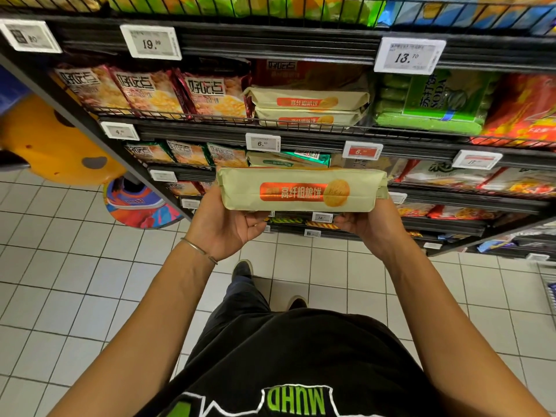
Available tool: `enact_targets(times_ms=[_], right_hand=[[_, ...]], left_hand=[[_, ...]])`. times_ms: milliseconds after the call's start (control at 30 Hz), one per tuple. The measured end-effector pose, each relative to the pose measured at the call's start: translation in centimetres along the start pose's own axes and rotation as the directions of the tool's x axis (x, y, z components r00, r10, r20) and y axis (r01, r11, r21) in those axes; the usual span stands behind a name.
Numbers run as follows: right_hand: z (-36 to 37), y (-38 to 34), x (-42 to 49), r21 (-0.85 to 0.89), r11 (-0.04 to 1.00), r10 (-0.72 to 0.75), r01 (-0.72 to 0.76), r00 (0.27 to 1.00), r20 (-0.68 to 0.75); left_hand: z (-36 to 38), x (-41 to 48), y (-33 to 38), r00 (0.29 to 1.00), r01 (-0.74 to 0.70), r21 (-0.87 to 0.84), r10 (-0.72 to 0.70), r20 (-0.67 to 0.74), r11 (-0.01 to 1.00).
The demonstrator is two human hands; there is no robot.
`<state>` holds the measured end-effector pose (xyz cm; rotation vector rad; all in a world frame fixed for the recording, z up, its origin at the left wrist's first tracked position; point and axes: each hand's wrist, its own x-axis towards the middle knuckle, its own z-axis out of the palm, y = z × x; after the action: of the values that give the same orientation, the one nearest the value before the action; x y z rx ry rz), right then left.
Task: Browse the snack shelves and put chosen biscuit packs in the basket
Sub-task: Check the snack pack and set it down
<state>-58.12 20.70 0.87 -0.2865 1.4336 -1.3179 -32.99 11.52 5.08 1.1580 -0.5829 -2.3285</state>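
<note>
A long pale green biscuit pack (301,189) with an orange label is held level in front of the snack shelves, at about the height of the third shelf. My left hand (224,221) grips its left end from below and behind. My right hand (365,219) grips its right end the same way. Two matching packs (307,108) lie stacked on the second shelf, straight above the held one. At the far right edge a wire basket (549,284) is barely in view.
Black wire shelves (270,130) carry red snack bags (150,88) at the left, a green soda cracker pack (433,100) and red packs at the right. A yellow display (51,139) stands at the shelf's left end. The floor is white tile.
</note>
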Motion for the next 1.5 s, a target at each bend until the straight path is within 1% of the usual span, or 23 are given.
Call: enact_targets(times_ms=[100,267,400,500,667,900,1067,1133,1233,1367,1500], right_hand=[[0.0,-0.3,-0.3,0.019,1.0,0.005,-0.006,0.999,0.038],[0.3,-1.2,-0.8,0.058,0.998,-0.003,-0.002,0.996,0.09],[0.3,-1.6,-1.2,0.12,0.993,0.002,-0.016,0.993,0.116],[0.2,-1.5,-1.4,0.158,0.987,-0.006,-0.014,0.992,0.123],[-0.2,-1.4,-1.3,0.173,0.985,-0.015,-0.005,0.993,0.115],[-0.4,-0.9,-1.0,0.16,0.987,-0.021,0.013,0.998,0.053],[0.3,-0.8,-1.0,0.106,0.994,-0.032,0.031,0.999,0.013],[0.6,-0.9,-0.9,0.085,0.996,-0.04,0.042,0.999,-0.018],[0.9,-1.0,-0.8,0.047,0.998,-0.048,0.052,0.996,-0.08],[1.5,-0.6,-0.8,0.027,0.996,-0.074,0.08,0.984,-0.16],[1.8,-0.5,-0.9,0.033,0.995,-0.091,0.097,0.986,-0.136]], left_hand=[[-0.1,0.0,0.5,1.0,0.003,0.0,-0.003,0.023,1.0],[-0.2,-0.2,0.8,0.999,-0.035,-0.014,0.035,0.013,0.999],[-0.4,-0.5,0.9,0.999,-0.039,-0.025,0.04,0.021,0.999],[-0.5,-0.7,0.8,0.999,-0.047,-0.014,0.047,0.016,0.999],[-0.6,-0.9,0.7,0.998,-0.07,0.0,0.07,0.01,0.998],[-0.9,-0.9,0.6,0.996,-0.093,-0.02,0.093,-0.018,0.995],[-0.8,-0.8,0.6,0.991,-0.129,0.07,0.132,-0.029,0.989],[-0.9,-0.7,0.5,0.99,-0.134,0.081,0.136,-0.024,0.988],[-0.8,-0.6,0.3,0.991,-0.13,0.06,0.131,-0.019,0.99],[-0.5,-0.4,-0.1,0.99,-0.142,-0.021,0.142,-0.011,0.99],[-0.7,-0.2,-0.1,0.988,-0.153,-0.064,0.153,-0.013,0.986]])
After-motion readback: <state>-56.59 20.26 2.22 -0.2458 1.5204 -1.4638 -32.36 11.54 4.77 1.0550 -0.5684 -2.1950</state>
